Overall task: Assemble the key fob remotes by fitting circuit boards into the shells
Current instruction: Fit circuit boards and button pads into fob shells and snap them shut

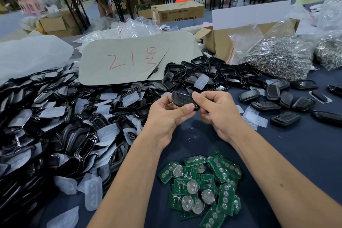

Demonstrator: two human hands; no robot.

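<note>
While your left hand [162,114] curls under the fob [183,99], thumb pinching its near edge, and your right hand [218,111] pinches its right end above the boards [201,187], treat it as light, rigid, glossy-slick plastic: grip edges, not faces.

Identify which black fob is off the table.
The black fob pinched between the left hand and right hand; every other fob lies on the dark blue table.
</note>
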